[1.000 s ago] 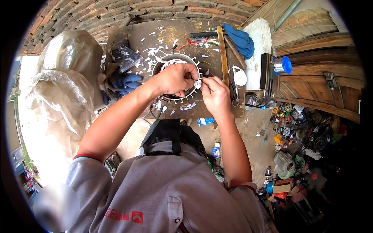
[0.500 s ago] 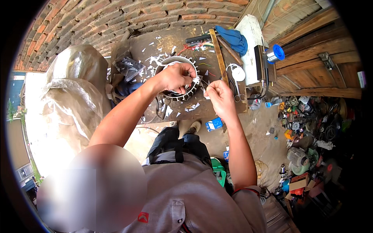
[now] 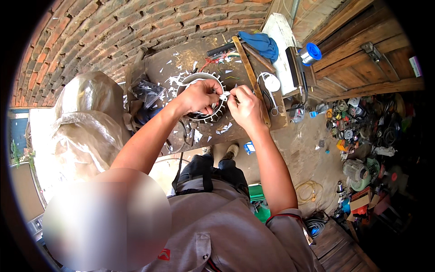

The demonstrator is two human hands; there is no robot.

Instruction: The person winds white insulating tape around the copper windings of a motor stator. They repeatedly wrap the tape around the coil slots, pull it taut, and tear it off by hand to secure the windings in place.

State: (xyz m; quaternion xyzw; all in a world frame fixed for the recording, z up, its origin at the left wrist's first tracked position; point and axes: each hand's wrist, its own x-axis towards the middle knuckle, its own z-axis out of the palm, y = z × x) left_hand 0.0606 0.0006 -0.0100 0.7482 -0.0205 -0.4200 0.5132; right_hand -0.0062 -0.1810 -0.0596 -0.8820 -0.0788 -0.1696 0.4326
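Observation:
A round motor stator point(image 3: 192, 79) with pale tabs round its rim sits on a worn brown workbench point(image 3: 181, 59). My left hand point(image 3: 199, 96) lies over its opening, fingers curled and closed at the right-hand side of the rim. Close beside it, my right hand point(image 3: 247, 109) is closed in a pinch. Between the fingertips of both hands shows a small piece of white material point(image 3: 224, 96), perhaps cord; its exact kind is too small to tell. My left hand hides much of the stator's inside.
White paper scraps point(image 3: 224, 128) litter the bench. Right of the stator lie a long wooden strip point(image 3: 247, 68), a white spool point(image 3: 272, 83), scissors point(image 3: 276, 109) and a blue cloth point(image 3: 260, 44). A clear plastic bag point(image 3: 148, 90) lies left; motors and parts point(image 3: 355, 172) crowd the floor at right.
My right hand has moved left to meet my left hand at the stator's rim; before, a gap with a thin white strand lay between them. The whole view has shifted slightly.

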